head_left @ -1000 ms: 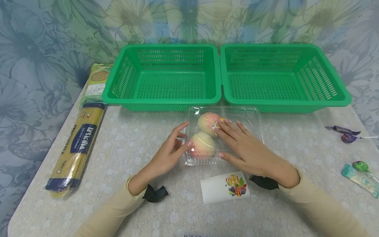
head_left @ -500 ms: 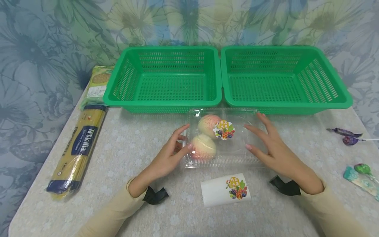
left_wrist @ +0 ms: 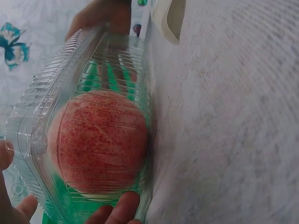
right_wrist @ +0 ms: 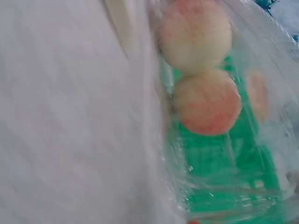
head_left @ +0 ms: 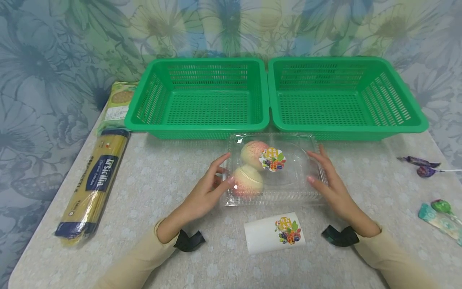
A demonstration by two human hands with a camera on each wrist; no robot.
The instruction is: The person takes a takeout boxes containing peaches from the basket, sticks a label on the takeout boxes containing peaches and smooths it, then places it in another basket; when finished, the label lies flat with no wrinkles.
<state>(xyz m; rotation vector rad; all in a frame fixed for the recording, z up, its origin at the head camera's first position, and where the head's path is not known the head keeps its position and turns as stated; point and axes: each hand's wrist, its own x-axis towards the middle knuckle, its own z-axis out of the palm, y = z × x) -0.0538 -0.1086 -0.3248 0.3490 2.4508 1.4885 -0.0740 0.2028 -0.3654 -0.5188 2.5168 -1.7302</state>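
Observation:
A clear plastic clamshell box [head_left: 288,172] with a ribbed edge lies on the table, its lid down. Two peaches, a rear one [head_left: 252,154] and a front one [head_left: 247,182], sit in its left half. A round fruit sticker [head_left: 272,159] is on the lid. My left hand [head_left: 205,190] holds the box's left end, thumb on top and other fingers down the side. At the right end my right hand [head_left: 337,190] grips it, thumb and index finger on the lid. Through the plastic in the left wrist view, the right fingers [left_wrist: 124,79] show against the far end.
Two green baskets, left [head_left: 205,130] and right [head_left: 346,129], stand behind the box. A sticker backing sheet [head_left: 261,233] with another fruit sticker lies in front. Spaghetti [head_left: 95,184] and a green-yellow bag [head_left: 117,106] are left; lollipops [head_left: 426,171] [head_left: 441,206] and wrappers lie right.
My right hand has lifted off the sticker on the lid and moved right to the box's right end. The left hand has stayed at the left end.

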